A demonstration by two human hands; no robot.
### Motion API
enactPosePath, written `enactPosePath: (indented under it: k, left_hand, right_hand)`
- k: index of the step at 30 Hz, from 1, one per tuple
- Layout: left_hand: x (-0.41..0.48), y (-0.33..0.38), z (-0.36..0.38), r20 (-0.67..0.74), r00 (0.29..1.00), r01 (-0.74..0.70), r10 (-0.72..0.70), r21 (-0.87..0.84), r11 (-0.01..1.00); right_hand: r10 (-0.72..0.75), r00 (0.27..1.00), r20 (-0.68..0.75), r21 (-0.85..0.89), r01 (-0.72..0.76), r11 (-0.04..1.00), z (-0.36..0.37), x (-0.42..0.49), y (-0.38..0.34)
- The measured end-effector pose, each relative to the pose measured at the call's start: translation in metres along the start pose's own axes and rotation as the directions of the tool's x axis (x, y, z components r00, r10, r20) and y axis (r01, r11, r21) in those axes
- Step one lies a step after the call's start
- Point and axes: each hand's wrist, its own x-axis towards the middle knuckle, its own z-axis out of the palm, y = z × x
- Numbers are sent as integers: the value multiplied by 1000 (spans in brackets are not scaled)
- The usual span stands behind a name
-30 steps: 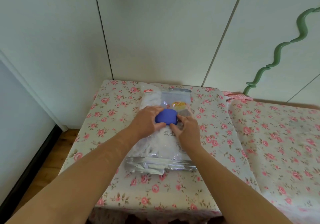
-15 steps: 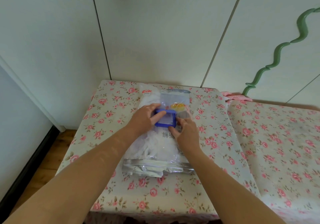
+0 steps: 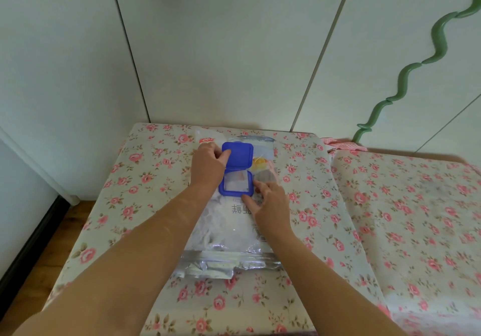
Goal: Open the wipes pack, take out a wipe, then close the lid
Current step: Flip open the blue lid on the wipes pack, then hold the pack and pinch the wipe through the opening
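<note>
A clear and silver wipes pack (image 3: 229,234) lies lengthwise on the flowered table (image 3: 125,200). Its blue lid (image 3: 240,156) is flipped back and stands open, away from me. My left hand (image 3: 208,168) pinches the lid's left edge between thumb and fingers. Below the lid the blue frame (image 3: 223,191) surrounds the opening, where white wipe material (image 3: 235,184) shows. My right hand (image 3: 270,203) rests on the pack just right of the frame, fingers spread and pressing down, holding nothing.
A second flowered surface (image 3: 416,218) adjoins the table on the right. White wall panels stand right behind the table. A wavy green strip (image 3: 440,39) hangs on the wall at the right. Wooden floor (image 3: 54,244) lies beyond the table's left edge.
The blue lid was shut under both hands a second ago. My left hand has lifted it and swung it back until it stands fully open. My right hand slid down beside the frame.
</note>
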Motion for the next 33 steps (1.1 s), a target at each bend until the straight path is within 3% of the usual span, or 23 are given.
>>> enactPosePath:
  k: [6,13,17,28,33]
  left_hand:
    - [-2,3,-4,101,994,-67,37,312,948]
    - [-37,-6,-21,195,965,-218,175,231,948]
    - [-53,-7,-18,232,943,-321,239,435,841]
    - [-57,6,0,144,975,-222,169,593,774]
    - [-57,7,-5,124,981,-191,148,509,839]
  right_hand:
    - [1,1000,-6,-1,-1,1000,0,0,0]
    - [-1,1000,-10,9,1,1000,-1,-1,-1]
    - [-10,1000,-14,19,11,1000,-2,-2,-2]
    - [-13,1000,-26,-6,13,1000,-2,-1,-1]
    - [-11,1000,-27,-15,11,1000,-2,-1,-2]
